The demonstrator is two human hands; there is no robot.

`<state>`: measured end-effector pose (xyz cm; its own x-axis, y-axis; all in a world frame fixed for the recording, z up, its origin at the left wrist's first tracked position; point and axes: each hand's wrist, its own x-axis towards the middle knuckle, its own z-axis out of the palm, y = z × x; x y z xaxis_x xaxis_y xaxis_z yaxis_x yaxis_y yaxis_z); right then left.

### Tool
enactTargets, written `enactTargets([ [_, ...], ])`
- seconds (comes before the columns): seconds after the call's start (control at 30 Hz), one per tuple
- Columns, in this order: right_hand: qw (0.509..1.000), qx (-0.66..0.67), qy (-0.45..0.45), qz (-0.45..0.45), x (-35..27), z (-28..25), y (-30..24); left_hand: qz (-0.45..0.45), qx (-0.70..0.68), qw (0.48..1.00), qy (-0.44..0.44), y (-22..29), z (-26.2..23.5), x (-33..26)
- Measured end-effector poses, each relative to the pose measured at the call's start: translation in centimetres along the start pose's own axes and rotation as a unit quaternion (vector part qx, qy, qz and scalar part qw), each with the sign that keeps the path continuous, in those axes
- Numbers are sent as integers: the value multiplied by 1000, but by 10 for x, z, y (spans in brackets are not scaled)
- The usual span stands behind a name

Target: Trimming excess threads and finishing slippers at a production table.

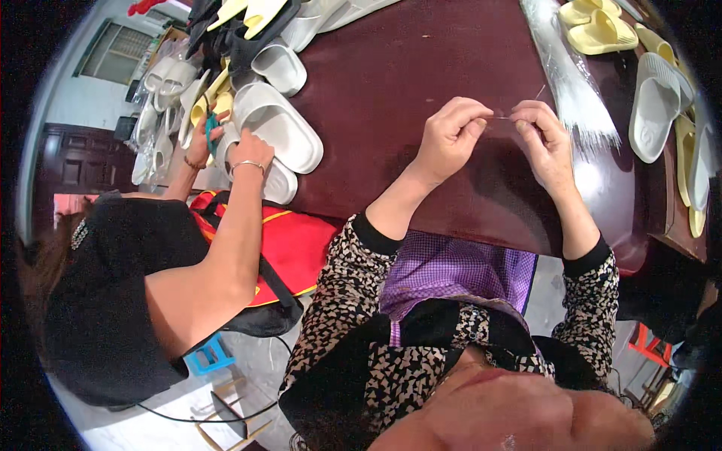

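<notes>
My left hand (450, 137) and my right hand (544, 138) are held close together over the dark red table (421, 68). Both pinch the edges of a thin clear plastic bag (502, 122) stretched between thumb and forefinger. The bag is nearly see-through and hard to make out. A stack of the same clear bags (573, 75) lies on the table just beyond my right hand.
A person in black sits at my left, one hand on a white slipper (277, 124) and the other gripping a teal tool (212, 128). White and yellow slippers (602, 30) are heaped at the far left, far right and right edge. A red bag (289, 244) lies between us.
</notes>
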<state>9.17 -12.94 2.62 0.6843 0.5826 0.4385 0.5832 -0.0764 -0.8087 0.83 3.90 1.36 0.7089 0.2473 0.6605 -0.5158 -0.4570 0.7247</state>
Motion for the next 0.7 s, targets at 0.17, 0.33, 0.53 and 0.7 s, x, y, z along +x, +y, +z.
enactTargets([
  [0.17, 1000, -5, 11, 5, -1, 0, 10, -66, -54, 996, -12, -2, 0, -3],
  [0.33, 999, -24, 7, -37, -4, -2, 20, -68, -6, 995, -75, -13, 8, -7],
  [0.53, 999, 1, 2, -44, -6, -2, 29, -65, 17, 990, -123, -19, 15, -12],
  [0.7, 999, 17, -37, -31, -9, -4, 29, -45, 24, 988, -147, -21, 20, -17],
])
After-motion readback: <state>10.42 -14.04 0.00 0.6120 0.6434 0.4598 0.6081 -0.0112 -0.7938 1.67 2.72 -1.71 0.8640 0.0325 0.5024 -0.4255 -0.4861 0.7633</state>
